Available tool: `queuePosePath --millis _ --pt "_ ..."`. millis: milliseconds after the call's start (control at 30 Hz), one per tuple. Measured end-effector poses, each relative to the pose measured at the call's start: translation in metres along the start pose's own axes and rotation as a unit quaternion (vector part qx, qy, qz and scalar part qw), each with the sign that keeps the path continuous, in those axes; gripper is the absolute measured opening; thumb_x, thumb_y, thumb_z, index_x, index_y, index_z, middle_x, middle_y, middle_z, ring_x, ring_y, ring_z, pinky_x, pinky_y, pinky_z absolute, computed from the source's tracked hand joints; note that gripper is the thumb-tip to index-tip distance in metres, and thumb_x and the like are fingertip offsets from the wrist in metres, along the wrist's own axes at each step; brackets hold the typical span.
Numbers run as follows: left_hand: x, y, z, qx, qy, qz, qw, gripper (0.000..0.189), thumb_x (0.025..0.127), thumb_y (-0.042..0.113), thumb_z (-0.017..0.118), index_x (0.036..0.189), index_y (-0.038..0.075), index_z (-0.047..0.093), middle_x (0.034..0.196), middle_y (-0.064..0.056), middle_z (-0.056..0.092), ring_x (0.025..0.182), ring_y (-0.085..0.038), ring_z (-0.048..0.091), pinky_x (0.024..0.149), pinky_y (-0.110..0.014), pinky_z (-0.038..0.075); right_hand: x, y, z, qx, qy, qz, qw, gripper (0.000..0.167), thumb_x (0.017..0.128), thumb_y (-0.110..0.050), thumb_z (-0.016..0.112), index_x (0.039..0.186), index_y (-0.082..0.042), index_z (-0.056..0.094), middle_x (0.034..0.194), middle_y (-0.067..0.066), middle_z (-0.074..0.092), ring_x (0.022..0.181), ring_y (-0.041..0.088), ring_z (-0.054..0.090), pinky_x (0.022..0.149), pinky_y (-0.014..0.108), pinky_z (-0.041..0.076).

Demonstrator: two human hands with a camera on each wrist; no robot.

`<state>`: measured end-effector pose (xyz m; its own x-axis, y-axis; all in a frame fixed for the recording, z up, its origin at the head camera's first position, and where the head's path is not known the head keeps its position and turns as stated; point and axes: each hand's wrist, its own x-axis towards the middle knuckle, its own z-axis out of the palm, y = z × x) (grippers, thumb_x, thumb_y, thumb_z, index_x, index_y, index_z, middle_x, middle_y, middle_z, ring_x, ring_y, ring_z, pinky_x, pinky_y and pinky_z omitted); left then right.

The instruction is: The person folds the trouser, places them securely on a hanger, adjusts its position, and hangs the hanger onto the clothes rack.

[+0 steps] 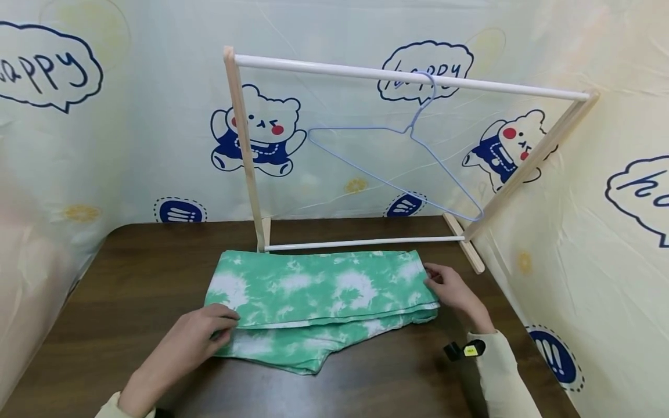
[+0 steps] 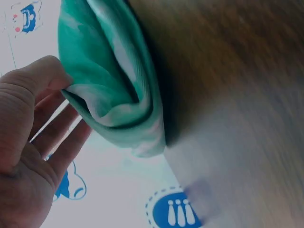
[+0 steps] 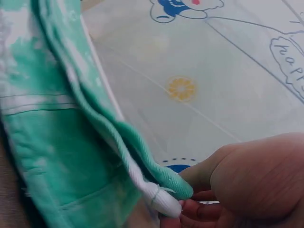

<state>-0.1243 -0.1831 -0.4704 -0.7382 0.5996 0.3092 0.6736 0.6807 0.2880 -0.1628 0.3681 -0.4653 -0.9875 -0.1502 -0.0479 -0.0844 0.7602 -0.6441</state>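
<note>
Green and white tie-dye trousers [image 1: 319, 290] lie folded lengthwise on the brown table, the crotch corner pointing toward me. My left hand [image 1: 195, 337] pinches the top layer's near edge at the left end. Up close in the left wrist view, the thumb and forefinger of the left hand [image 2: 33, 123] grip a fold of the trousers [image 2: 90, 61], other fingers spread behind. At the opposite end, my right hand [image 1: 453, 290] holds the edge. Its fingertips are partly hidden in the right wrist view, where the right hand [image 3: 256, 185] pinches a corner of the layered cloth [image 3: 114, 137].
Behind the trousers stands a wooden rack with a white top rail [image 1: 324, 67] and a lower white bar [image 1: 360, 242]. A light blue wire hanger [image 1: 366, 172] hangs from the rail. Patterned sheeting [image 1: 157, 145] surrounds the table [image 1: 130, 278] at the back and sides.
</note>
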Motion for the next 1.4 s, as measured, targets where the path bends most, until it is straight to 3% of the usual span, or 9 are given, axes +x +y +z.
queuePosePath --millis 67,167,333,467,667,933,1133,1300,1400 --pt "-0.003 -0.002 0.0 0.001 -0.008 -0.008 0.9999 0.021 0.074 0.003 0.088 0.088 0.016 0.081 0.099 0.008 0.074 0.094 -0.015 0.071 0.073 -0.035 0.061 -0.001 0.002 0.006 0.0 -0.017 0.011 0.9998 0.043 0.1 -0.003 0.058 0.138 0.016 0.05 0.106 0.019 0.066 0.096 0.028 0.063 0.08 0.039 0.054" --pt "-0.007 -0.004 0.003 -0.009 -0.057 -0.038 0.9976 0.021 0.078 0.004 0.085 0.095 0.016 0.081 0.106 0.005 0.074 0.1 -0.02 0.07 0.078 -0.039 0.06 -0.001 0.007 0.014 -0.006 -0.039 0.028 0.9988 0.044 0.101 -0.004 0.056 0.138 0.018 0.048 0.11 0.021 0.066 0.1 0.029 0.063 0.084 0.043 0.054" --pt "-0.012 -0.007 0.005 -0.026 -0.108 -0.09 0.9898 0.035 0.079 -0.006 0.078 0.11 0.009 0.078 0.123 -0.008 0.069 0.115 -0.031 0.066 0.087 -0.047 0.058 0.002 0.008 0.018 -0.01 -0.03 0.037 0.9988 0.045 0.1 -0.003 0.056 0.14 0.016 0.047 0.118 0.025 0.065 0.106 0.034 0.063 0.088 0.05 0.054" --pt "-0.017 -0.006 0.0 -0.035 -0.115 -0.103 0.9874 0.038 0.081 -0.011 0.073 0.114 0.007 0.078 0.126 -0.01 0.069 0.117 -0.033 0.066 0.088 -0.047 0.058 0.004 0.007 0.018 -0.009 -0.011 0.021 0.9997 0.046 0.1 -0.001 0.056 0.141 0.015 0.047 0.119 0.026 0.065 0.106 0.035 0.064 0.087 0.049 0.056" --pt "-0.026 -0.008 -0.006 -0.024 -0.074 -0.092 0.9927 0.038 0.078 -0.006 0.081 0.112 0.011 0.08 0.117 -0.004 0.075 0.109 -0.028 0.071 0.085 -0.044 0.059 0.005 0.007 0.023 0.017 0.008 -0.001 0.9998 0.044 0.101 -0.001 0.055 0.142 0.014 0.048 0.119 0.026 0.065 0.105 0.034 0.065 0.085 0.046 0.056" --pt "-0.028 -0.021 -0.003 -0.109 -0.123 -0.116 0.9796 0.033 0.085 -0.007 0.07 0.113 0.007 0.078 0.117 -0.008 0.074 0.113 -0.036 0.069 0.084 -0.046 0.059 0.007 0.006 0.031 -0.006 -0.04 0.02 0.999 0.048 0.101 -0.005 0.057 0.142 0.016 0.046 0.131 0.032 0.059 0.113 0.039 0.062 0.092 0.053 0.053" --pt "-0.022 -0.021 -0.008 -0.143 -0.144 -0.115 0.9725 0.026 0.091 0.01 0.074 0.116 0.008 0.076 0.122 -0.011 0.072 0.116 -0.037 0.067 0.088 -0.05 0.058 0.0 -0.02 0.033 -0.047 -0.035 -0.029 0.9978 0.077 0.098 -0.019 0.068 0.155 0.01 0.026 0.159 0.037 0.022 0.146 0.056 0.023 0.113 0.07 0.028" --pt "-0.018 -0.017 -0.009 -0.129 -0.157 -0.147 0.968 0.027 0.093 0.017 0.073 0.118 0.007 0.075 0.133 -0.017 0.066 0.125 -0.042 0.06 0.094 -0.057 0.054 0.001 -0.037 0.045 -0.032 -0.137 -0.078 0.987 0.085 0.101 -0.034 0.063 0.161 0.003 0.015 0.167 0.03 -0.001 0.152 0.053 -0.002 0.117 0.073 0.012" --pt "-0.019 -0.015 -0.009 -0.11 -0.159 -0.153 0.9691 0.029 0.093 0.016 0.073 0.12 0.006 0.075 0.139 -0.021 0.061 0.13 -0.045 0.056 0.096 -0.059 0.052 0.004 -0.042 0.054 -0.061 -0.196 -0.066 0.9764 0.085 0.104 -0.043 0.055 0.162 0.001 0.011 0.167 0.029 -0.007 0.153 0.05 -0.008 0.12 0.07 0.006"
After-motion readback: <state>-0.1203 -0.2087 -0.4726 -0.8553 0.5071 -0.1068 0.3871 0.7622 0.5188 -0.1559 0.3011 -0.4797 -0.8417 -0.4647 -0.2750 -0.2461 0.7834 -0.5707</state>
